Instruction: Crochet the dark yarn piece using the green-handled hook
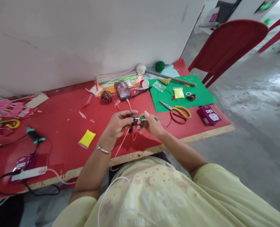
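My left hand (119,123) pinches a small dark piece of yarn work (131,129) in front of my chest, over the red table. In my right hand (151,124) is a crochet hook with a green handle (142,119); its metal tip reaches into the yarn work. My right fingers curl round the handle. An orange strand (134,137) hangs below the hands. On the table beyond sits a ball of dark multicoloured yarn (106,96). Fine detail of the stitches is too small to make out.
Open scissors (181,114) lie right of my hands, partly on a green sheet (201,91). Purple box (209,115) stands near the right edge. A yellow packet (87,139), glue gun (35,135) and white power strip (30,173) lie left. A red chair (234,44) stands beyond.
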{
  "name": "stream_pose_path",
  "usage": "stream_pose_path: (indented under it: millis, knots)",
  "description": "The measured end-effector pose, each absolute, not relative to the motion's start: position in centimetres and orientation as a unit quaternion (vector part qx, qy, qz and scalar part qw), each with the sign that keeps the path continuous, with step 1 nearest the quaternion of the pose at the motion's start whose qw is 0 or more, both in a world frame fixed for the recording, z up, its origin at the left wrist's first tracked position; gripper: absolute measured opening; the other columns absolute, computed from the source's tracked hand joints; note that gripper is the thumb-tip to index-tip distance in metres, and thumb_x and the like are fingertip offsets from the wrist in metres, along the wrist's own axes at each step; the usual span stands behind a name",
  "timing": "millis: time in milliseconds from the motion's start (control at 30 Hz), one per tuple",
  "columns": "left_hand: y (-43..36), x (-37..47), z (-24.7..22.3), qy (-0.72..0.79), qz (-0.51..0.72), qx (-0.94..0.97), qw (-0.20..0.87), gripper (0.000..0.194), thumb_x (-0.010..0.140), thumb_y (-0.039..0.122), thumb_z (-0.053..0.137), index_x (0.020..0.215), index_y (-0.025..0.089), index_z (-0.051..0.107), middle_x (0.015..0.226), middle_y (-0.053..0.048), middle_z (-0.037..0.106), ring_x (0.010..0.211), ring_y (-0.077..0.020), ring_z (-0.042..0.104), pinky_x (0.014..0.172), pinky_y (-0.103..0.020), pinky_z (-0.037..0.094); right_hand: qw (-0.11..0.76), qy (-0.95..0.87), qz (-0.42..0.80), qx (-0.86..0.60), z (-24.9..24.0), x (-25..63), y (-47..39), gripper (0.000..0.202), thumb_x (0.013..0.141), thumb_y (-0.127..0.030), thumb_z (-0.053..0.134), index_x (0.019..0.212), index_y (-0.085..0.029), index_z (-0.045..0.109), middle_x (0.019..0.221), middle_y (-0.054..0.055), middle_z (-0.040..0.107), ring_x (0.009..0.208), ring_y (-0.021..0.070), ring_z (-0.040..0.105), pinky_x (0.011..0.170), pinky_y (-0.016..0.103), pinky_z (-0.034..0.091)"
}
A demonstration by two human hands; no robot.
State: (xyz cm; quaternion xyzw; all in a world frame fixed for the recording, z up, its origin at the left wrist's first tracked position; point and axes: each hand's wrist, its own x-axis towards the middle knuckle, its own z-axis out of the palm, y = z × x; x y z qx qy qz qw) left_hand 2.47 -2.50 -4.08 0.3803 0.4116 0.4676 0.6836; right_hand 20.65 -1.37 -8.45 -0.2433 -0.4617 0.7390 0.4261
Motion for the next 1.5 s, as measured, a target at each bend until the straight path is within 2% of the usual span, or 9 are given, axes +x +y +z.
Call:
stream_pose_path:
  millis: [233,400,533,600,700,867,1100,1400,1500]
  knots:
    - [-2.9,2.4,-4.2,0.423,0.504,0.37,0.656,0.046,0.058,0.018,0.088,0.103,0.016,0.08,0.078,-0.005,0.074,0.055,-0.0074,0.058,0.046,-0.017,0.035,0.48,-0.551,0.611,-0.307,-7.8,19.6,-3.4,0.051,0.096,-0.064,0.048,0.087,-0.017,0.064,0.074,0.003,0.07,0.059,0.0127,0.067,0.056,0.025,0.058]
    - [-3.1,2.4,-4.4,0.477,0.518,0.431,0.565,0.053,0.06,0.025,0.092,0.111,0.015,0.078,0.074,-0.002,0.073,0.065,-0.0122,0.066,0.065,-0.025,0.052,0.488,-0.586,0.555,-0.332,-8.0,19.9,-3.3,0.05,0.101,-0.059,0.042,0.088,-0.017,0.065,0.077,0.003,0.07,0.06,0.0125,0.068,0.059,0.025,0.056]
    - [-3.4,3.3,-5.1,0.523,0.525,0.48,0.468,0.052,0.066,0.025,0.088,0.116,0.014,0.077,0.075,0.001,0.071,0.07,-0.0109,0.064,0.073,-0.026,0.052,0.494,-0.673,0.396,-0.382,-8.9,20.1,-3.2,0.041,0.104,-0.047,0.042,0.09,-0.018,0.067,0.083,0.005,0.07,0.072,0.0141,0.069,0.069,0.027,0.055]
    - [-3.5,4.0,-5.3,0.519,0.561,0.45,0.462,0.048,0.066,0.022,0.087,0.113,0.015,0.078,0.072,0.003,0.067,0.067,-0.008,0.059,0.068,-0.022,0.049,0.515,-0.725,0.265,-0.372,-9.5,20.0,-3.3,0.034,0.103,-0.042,0.045,0.096,-0.018,0.068,0.097,0.009,0.072,0.09,0.0179,0.07,0.082,0.031,0.056]
    - [-3.6,4.4,-5.2,0.462,0.57,0.351,0.582,0.044,0.062,0.019,0.087,0.106,0.017,0.079,0.067,0.005,0.061,0.053,-0.003,0.047,0.052,-0.017,0.038,0.574,-0.74,0.133,-0.323,-10.4,19.7,-3.4,0.034,0.103,-0.044,0.044,0.107,-0.019,0.067,0.113,0.015,0.069,0.108,0.0233,0.067,0.093,0.039,0.056]
    - [-3.4,2.7,-4.4,0.414,0.477,0.288,0.72,0.041,0.058,0.014,0.087,0.099,0.017,0.08,0.064,0.002,0.064,0.044,-0.0009,0.042,0.042,-0.014,0.025,0.592,-0.755,0.138,-0.247,-10.5,20.2,-2.8,0.047,0.102,-0.056,0.038,0.111,-0.02,0.067,0.113,0.016,0.067,0.109,0.0255,0.067,0.09,0.043,0.059]
    - [-3.5,0.8,-3.2,0.464,0.452,0.345,0.679,0.042,0.054,0.012,0.088,0.096,0.014,0.082,0.068,-0.003,0.069,0.053,-0.0075,0.058,0.046,-0.017,0.037,0.443,-0.867,0.139,-0.18,-8.1,23.7,-1.2,0.037,0.102,-0.048,0.048,0.121,-0.02,0.064,0.124,0.016,0.065,0.106,0.022,0.068,0.086,0.037,0.059]
    - [-3.3,0.6,-2.4,0.472,0.417,0.381,0.677,0.04,0.053,0.011,0.086,0.093,0.013,0.083,0.073,-0.006,0.072,0.06,-0.0108,0.062,0.054,-0.02,0.044,0.389,-0.901,0.085,-0.172,-5.5,25.0,-1.3,0.028,0.102,-0.037,0.049,0.114,-0.019,0.067,0.122,0.014,0.068,0.102,0.0201,0.07,0.08,0.031,0.058]
    - [-3.2,0.4,-2.4,0.466,0.398,0.39,0.687,0.041,0.054,0.012,0.085,0.095,0.013,0.082,0.07,-0.005,0.071,0.053,-0.0082,0.056,0.048,-0.019,0.036,0.382,-0.906,0.064,-0.173,-5.5,25.2,-1.4,0.03,0.103,-0.038,0.048,0.113,-0.02,0.069,0.12,0.013,0.069,0.102,0.02,0.07,0.08,0.03,0.058]
